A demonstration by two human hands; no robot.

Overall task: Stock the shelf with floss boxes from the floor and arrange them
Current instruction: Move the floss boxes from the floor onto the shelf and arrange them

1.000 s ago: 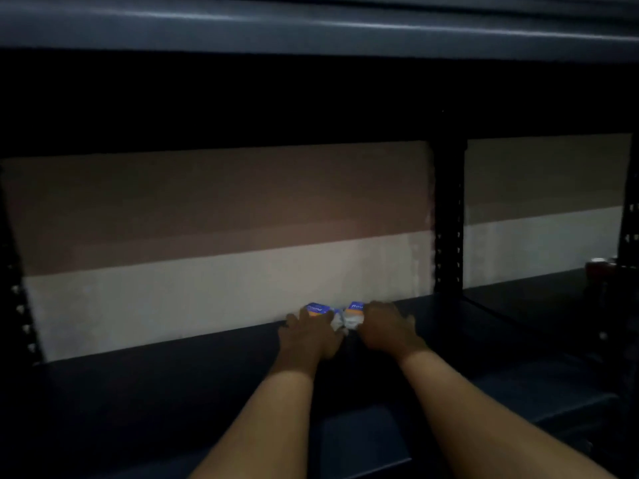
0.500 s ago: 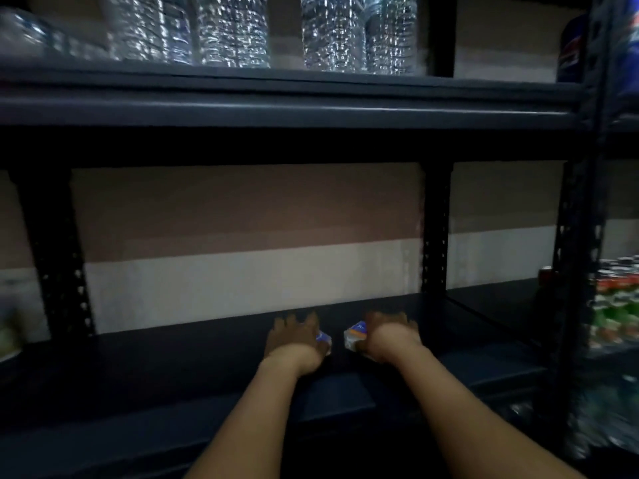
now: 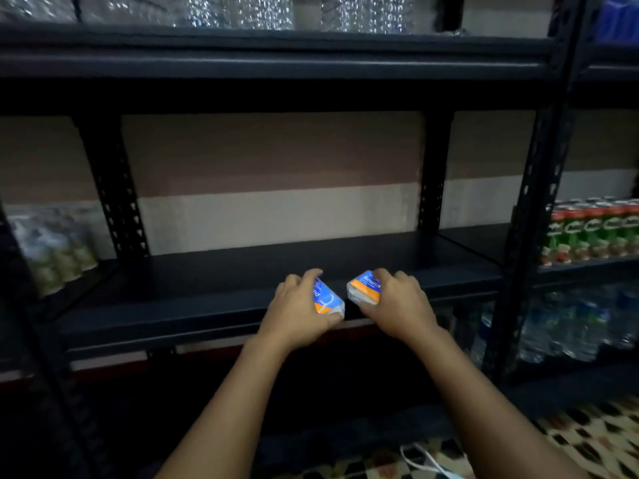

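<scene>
Two small blue, orange and white floss boxes sit at the front of a dark metal shelf (image 3: 214, 271). My left hand (image 3: 297, 305) grips the left floss box (image 3: 326, 299), fingers curled over its top and thumb at its front. My right hand (image 3: 397, 302) grips the right floss box (image 3: 363, 291) the same way. The two boxes lie side by side, a small gap between them, near the shelf's front edge. Both are tilted slightly. My forearms reach up from the bottom of the frame.
Bottled water (image 3: 262, 8) fills the shelf above. Green and red cans (image 3: 594, 236) stand on the right-hand rack, with water bottles (image 3: 567, 326) below them. A pack of bottles (image 3: 52, 247) sits at the left. Patterned floor (image 3: 587, 440) shows at the bottom right.
My hands and both boxes have drawn back from the rear of the shelf toward its front edge. The boxes have spread slightly apart, and my view has pulled back and widened.
</scene>
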